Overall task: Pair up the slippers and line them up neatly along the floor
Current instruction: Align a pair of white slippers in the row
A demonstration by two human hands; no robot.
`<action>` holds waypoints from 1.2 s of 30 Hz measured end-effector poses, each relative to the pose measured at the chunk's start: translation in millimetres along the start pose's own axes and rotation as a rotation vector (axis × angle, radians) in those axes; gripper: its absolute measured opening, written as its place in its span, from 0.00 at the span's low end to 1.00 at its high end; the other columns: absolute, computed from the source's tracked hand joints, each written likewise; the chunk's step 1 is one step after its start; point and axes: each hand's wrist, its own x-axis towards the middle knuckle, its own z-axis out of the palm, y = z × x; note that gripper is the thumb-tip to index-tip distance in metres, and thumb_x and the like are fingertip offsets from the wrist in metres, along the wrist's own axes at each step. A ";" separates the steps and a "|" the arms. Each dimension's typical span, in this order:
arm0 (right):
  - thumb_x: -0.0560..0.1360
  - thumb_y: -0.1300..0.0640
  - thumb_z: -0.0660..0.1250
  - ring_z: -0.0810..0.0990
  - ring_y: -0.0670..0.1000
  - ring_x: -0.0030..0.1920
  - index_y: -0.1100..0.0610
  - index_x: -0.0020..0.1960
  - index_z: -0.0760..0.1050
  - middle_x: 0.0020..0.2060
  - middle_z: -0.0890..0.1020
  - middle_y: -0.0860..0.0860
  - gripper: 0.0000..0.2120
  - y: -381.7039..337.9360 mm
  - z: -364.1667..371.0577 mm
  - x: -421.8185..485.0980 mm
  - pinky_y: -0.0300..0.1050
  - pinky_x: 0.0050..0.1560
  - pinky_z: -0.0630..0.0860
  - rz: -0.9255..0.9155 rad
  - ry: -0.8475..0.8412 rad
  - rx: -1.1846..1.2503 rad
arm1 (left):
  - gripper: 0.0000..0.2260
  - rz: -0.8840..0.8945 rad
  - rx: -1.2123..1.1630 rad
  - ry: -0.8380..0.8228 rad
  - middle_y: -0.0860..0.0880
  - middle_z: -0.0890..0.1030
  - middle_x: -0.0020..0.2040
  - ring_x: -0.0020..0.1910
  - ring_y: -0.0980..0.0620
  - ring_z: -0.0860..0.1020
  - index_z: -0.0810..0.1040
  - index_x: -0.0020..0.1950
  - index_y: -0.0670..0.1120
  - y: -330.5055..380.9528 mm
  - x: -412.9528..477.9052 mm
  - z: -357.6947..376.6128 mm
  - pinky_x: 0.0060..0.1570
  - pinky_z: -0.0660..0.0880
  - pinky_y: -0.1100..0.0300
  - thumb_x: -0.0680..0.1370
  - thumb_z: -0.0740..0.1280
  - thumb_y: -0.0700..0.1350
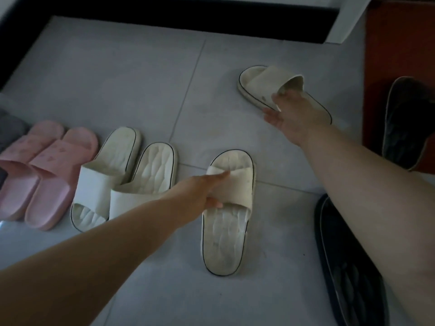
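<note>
Left hand (202, 191) is pinching the near slipper (226, 243) by its strap at 6 o'clock; right hand (292, 118) is curling its grip round the far slipper (259, 78) at 1 o'clock.

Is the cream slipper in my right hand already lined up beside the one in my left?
No, the right hand grips the far cream slipper at an angle, well apart from the near slipper the left hand holds.

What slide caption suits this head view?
Left hand grips near cream slipper, right hand grips far cream slipper, beside pink pair and cream pair.
</note>
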 end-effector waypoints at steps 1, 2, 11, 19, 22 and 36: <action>0.78 0.60 0.60 0.76 0.51 0.44 0.52 0.57 0.65 0.48 0.74 0.47 0.09 1.0 1.9 3.5 0.45 0.49 0.75 0.011 -0.001 -0.005 | 0.22 -0.054 -0.035 0.002 0.49 0.71 0.68 0.54 0.71 0.74 0.65 0.71 0.57 -3.0 -0.3 1.1 0.48 0.64 0.79 0.76 0.63 0.51; 0.78 0.59 0.60 0.76 0.51 0.44 0.52 0.60 0.65 0.52 0.74 0.49 0.12 2.0 4.2 5.5 0.45 0.48 0.75 0.018 -0.002 -0.031 | 0.25 -0.107 -0.027 -0.016 0.48 0.73 0.67 0.57 0.62 0.75 0.62 0.71 0.59 -8.5 -0.3 7.1 0.51 0.66 0.73 0.75 0.65 0.50; 0.77 0.56 0.64 0.72 0.46 0.31 0.53 0.36 0.70 0.35 0.74 0.50 0.11 16.9 2.6 -12.4 0.37 0.37 0.73 -0.073 0.207 -0.181 | 0.31 -0.171 0.121 -0.100 0.44 0.71 0.65 0.60 0.44 0.72 0.56 0.72 0.59 -12.4 6.9 13.1 0.59 0.69 0.54 0.74 0.68 0.51; 0.71 0.46 0.67 0.79 0.40 0.35 0.56 0.35 0.75 0.36 0.78 0.48 0.14 -5.0 -65.2 -109.5 0.33 0.41 0.78 -0.205 -0.033 -0.485 | 0.36 -0.066 0.038 -0.091 0.57 0.70 0.68 0.65 0.48 0.66 0.57 0.73 0.58 -16.6 11.2 6.0 0.64 0.64 0.57 0.70 0.72 0.48; 0.66 0.41 0.69 0.73 0.41 0.30 0.58 0.33 0.73 0.28 0.74 0.45 0.19 0.2 -84.0 -148.2 0.34 0.34 0.71 -0.165 -0.088 -0.876 | 0.38 -0.018 -0.001 -0.100 0.52 0.70 0.68 0.68 0.48 0.67 0.59 0.73 0.54 -16.7 13.7 -0.9 0.70 0.64 0.52 0.68 0.74 0.46; 0.71 0.47 0.68 0.75 0.47 0.36 0.53 0.37 0.75 0.34 0.77 0.49 0.11 19.9 -65.1 -198.9 0.40 0.38 0.70 -0.254 -0.009 -1.234 | 0.43 -0.009 0.215 -0.245 0.49 0.52 0.77 0.73 0.47 0.60 0.46 0.76 0.48 -13.2 14.1 -25.2 0.69 0.61 0.56 0.71 0.71 0.51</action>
